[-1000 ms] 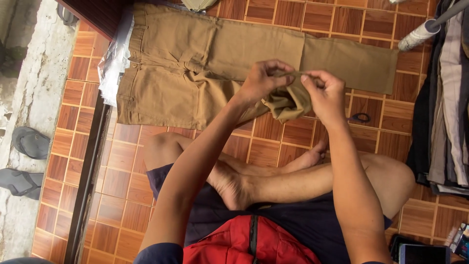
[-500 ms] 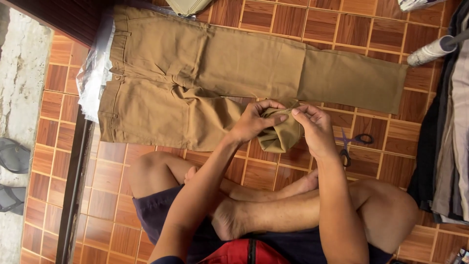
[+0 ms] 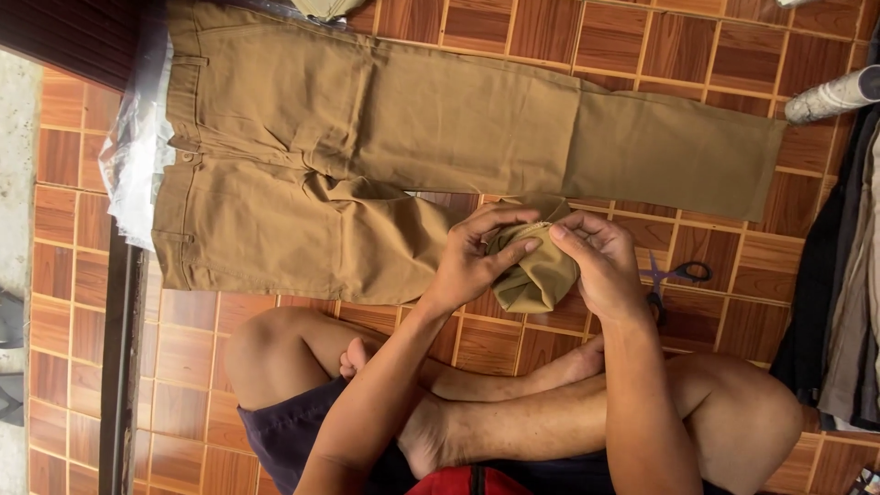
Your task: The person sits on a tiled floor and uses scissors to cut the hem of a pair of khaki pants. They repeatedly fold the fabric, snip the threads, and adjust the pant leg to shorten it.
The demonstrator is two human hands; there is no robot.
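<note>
A pair of tan trousers (image 3: 367, 119) lies spread on the brown tiled floor, waistband to the left. One leg stretches flat to the right; the other is bunched up at its end. My left hand (image 3: 472, 261) and my right hand (image 3: 600, 266) both grip that bunched trouser leg end (image 3: 536, 275), fingers pinching its folded hem between them. I sit cross-legged, my bare legs below the hands.
Scissors with dark handles (image 3: 678, 273) lie on the tiles just right of my right hand. Clear plastic wrap (image 3: 133, 165) sits under the waistband at left. A white roll (image 3: 830, 96) and hanging dark and pale garments (image 3: 848, 302) line the right edge.
The view has shifted so the trousers fill more of the frame. My hands have kept hold of the bunched leg end and turned it slightly, fingers working along the hem.
</note>
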